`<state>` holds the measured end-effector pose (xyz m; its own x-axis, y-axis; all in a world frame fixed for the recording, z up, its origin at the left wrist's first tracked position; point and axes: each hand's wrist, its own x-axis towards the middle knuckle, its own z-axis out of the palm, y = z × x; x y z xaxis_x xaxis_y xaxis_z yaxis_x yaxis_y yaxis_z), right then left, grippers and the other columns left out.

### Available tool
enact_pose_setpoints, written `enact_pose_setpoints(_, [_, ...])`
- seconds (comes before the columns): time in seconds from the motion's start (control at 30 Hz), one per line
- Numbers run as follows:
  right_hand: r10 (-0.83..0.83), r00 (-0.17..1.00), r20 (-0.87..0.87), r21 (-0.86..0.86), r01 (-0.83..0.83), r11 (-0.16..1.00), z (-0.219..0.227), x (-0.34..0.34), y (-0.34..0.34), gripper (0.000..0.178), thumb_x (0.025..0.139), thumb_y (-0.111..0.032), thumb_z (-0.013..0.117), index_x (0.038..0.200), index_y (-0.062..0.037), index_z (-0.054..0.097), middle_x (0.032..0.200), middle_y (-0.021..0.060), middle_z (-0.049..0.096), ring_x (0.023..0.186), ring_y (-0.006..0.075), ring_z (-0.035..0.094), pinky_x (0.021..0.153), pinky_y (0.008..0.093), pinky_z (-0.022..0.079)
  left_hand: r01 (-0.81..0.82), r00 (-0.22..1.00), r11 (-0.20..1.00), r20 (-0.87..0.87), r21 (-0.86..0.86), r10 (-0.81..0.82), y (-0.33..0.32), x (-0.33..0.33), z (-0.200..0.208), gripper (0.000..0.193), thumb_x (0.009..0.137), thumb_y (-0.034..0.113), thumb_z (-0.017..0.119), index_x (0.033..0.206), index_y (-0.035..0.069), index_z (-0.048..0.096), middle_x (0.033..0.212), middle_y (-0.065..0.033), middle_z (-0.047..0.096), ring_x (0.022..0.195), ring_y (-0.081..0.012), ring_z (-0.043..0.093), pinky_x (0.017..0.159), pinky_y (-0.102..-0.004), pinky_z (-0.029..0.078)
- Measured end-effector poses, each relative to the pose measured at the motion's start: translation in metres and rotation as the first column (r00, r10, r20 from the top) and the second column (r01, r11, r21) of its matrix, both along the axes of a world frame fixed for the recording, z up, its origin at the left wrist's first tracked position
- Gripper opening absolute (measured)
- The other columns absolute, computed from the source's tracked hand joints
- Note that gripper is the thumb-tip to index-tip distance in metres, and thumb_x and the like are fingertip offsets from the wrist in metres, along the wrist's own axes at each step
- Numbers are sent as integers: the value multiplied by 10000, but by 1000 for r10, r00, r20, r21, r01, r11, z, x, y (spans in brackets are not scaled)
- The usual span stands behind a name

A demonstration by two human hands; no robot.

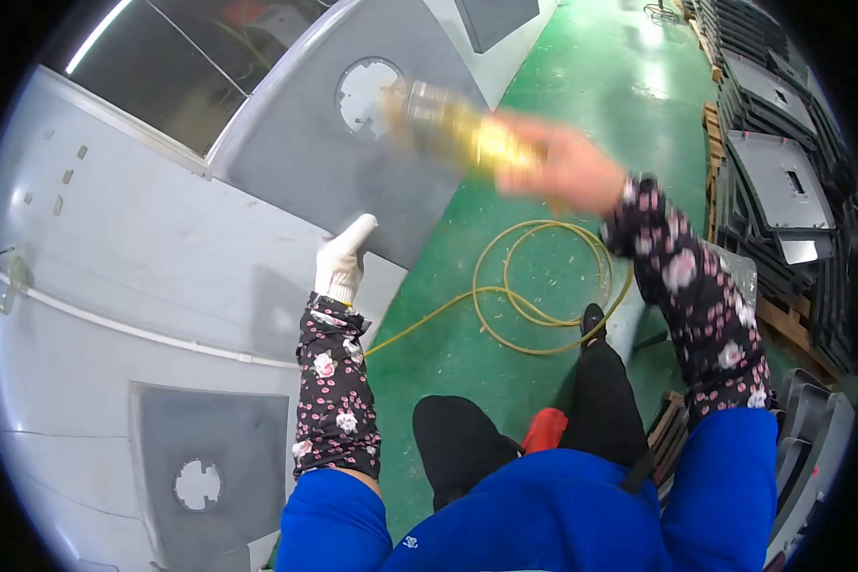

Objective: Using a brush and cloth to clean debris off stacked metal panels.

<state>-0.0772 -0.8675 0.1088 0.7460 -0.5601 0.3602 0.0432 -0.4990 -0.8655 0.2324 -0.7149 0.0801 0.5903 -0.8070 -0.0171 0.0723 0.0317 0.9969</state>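
My right hand (567, 167), bare below a flowered sleeve, is closed round what looks like a yellow-handled brush (486, 143). Both are smeared by motion. The tool's silvery band and tan tip point left, over the large grey panel (296, 143), close to its round cut-out (369, 98). My left hand (341, 257) wears a white knitted glove and rests at the near edge of that panel. One finger stretches out over the grey surface; the others are partly hidden. It appears to hold nothing.
A second grey panel (214, 429) with a round cut-out lies on the pale worktable (210, 296) at left. A yellow hose (534, 224) is coiled on the green floor (582, 86) near my foot. Stacked panels (777, 181) stand on wooden pallets along the right.
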Motion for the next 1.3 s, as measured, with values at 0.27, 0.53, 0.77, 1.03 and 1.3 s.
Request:
enact_pose_setpoints(0.27, [147, 784, -604, -290, -387, 875, 12, 12, 52, 641, 767, -379, 709, 1347, -210, 495, 1152, 148, 627, 1034, 342, 602, 917, 408, 468, 22, 993, 997, 118, -68, -14, 11, 18, -5, 102, 769, 49, 697, 862, 12, 676, 834, -70, 675, 741, -182, 643, 652, -298, 498])
enact_pose_setpoints(0.53, [-475, 851, -223, -127, 458, 880, -64, 8, -23, 662, 761, -278, 727, 1349, -103, 476, 1124, 147, 642, 959, 289, 647, 869, 353, 497, 72, 997, 995, 24, -75, -71, 2, -2, -5, 83, 747, 71, 708, 810, 36, 667, 753, -39, 647, 673, -151, 611, 634, -286, 485])
enact_pose_setpoints(0.77, [-150, 913, -379, -182, 86, 980, -68, 12, 10, 671, 741, -270, 757, 1345, -146, 493, 1163, 150, 634, 994, 273, 643, 882, 336, 495, 103, 995, 993, 16, -59, -102, 6, 6, -4, 162, 711, 79, 753, 843, 58, 661, 745, -25, 646, 664, -126, 611, 605, -257, 454])
enact_pose_setpoints(1.03, [159, 861, -483, -273, -321, 907, -28, 17, 50, 649, 738, -349, 735, 1316, -154, 516, 1107, 140, 650, 978, 312, 633, 880, 390, 495, 46, 998, 998, 34, -40, -45, 11, 3, 1, 115, 730, 91, 751, 794, 37, 671, 739, -31, 643, 679, -133, 613, 615, -267, 452])
enact_pose_setpoints(1.3, [-406, 910, 77, 39, 405, 914, -7, 22, 2, 667, 759, -312, 731, 1355, -144, 481, 1054, 154, 666, 941, 282, 650, 825, 345, 504, 51, 999, 996, -11, -68, -52, 0, -6, -5, 170, 760, 116, 756, 877, 26, 673, 799, -30, 653, 700, -144, 617, 652, -290, 477])
